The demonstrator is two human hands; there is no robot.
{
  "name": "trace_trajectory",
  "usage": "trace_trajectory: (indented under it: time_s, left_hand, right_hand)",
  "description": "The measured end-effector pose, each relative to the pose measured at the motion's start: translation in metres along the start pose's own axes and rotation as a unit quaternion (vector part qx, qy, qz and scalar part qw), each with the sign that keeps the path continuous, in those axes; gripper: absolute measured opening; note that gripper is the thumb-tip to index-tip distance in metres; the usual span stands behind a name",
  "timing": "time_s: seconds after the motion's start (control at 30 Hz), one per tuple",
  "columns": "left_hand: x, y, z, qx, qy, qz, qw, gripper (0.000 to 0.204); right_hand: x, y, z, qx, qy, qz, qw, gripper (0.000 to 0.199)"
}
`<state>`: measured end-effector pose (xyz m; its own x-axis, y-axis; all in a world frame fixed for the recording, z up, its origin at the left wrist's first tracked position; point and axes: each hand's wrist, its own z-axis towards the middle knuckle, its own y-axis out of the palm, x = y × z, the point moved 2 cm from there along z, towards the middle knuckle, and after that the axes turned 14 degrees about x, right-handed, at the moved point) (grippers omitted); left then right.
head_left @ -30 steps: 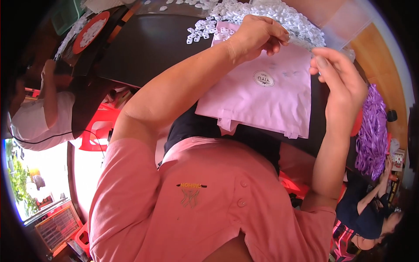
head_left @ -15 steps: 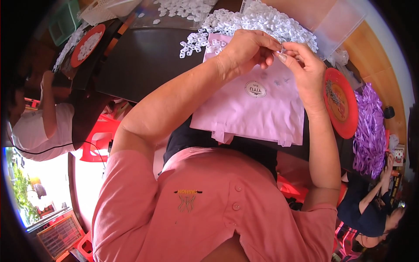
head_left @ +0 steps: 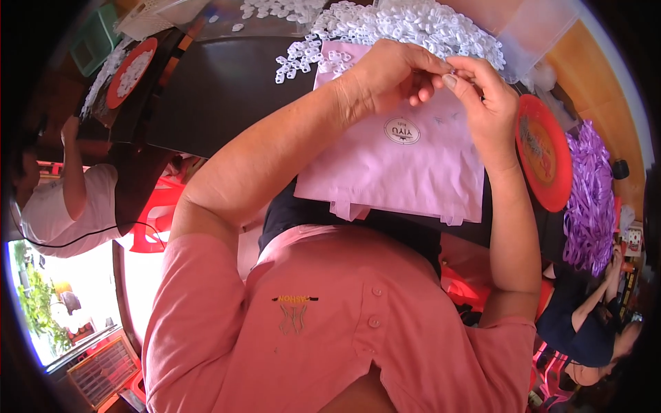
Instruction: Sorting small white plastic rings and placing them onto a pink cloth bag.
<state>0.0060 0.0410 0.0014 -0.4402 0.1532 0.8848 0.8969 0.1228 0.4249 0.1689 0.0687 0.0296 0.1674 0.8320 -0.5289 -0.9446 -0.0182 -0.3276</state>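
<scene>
Above the far part of a pink fabric bag (head_left: 385, 175), my left hand (head_left: 403, 76) and my right hand (head_left: 487, 93) meet fingertip to fingertip. Each is closed in a pinch. A small white plastic piece shows only as a sliver between the right thumb and forefinger; what the left fingertips grip is hidden. The bag lies on the dark table (head_left: 220, 96), its loops toward me and a round printed label facing up. Just beyond my hands is a heap of white plastic pieces (head_left: 420, 31), with several scattered at its left.
At the right are a red plate (head_left: 551, 182) with small metal bits and a bundle of purple ribbons (head_left: 589, 206). A clear plastic bin (head_left: 533, 34) stands behind the heap. Another red plate (head_left: 144, 51) of white pieces is far left. People sit at left and lower right.
My hands stay pinched together, and the white piece visible between them earlier is now mostly covered by fingers. The view has shifted slightly.
</scene>
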Motion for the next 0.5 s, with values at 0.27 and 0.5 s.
trace_trajectory:
  time_s: [0.27,0.5]
  left_hand:
    - [0.006,-0.009,-0.001,0.076,0.017,-0.008,0.997,0.017]
    - [0.000,-0.009,0.005,0.095,0.025,0.014,0.995,0.018]
  right_hand:
    - [-0.040,-0.031,0.005,0.147,-0.028,0.113,0.982,0.022]
    - [-0.085,-0.092,0.008,0.044,-0.215,0.170,0.961,0.065]
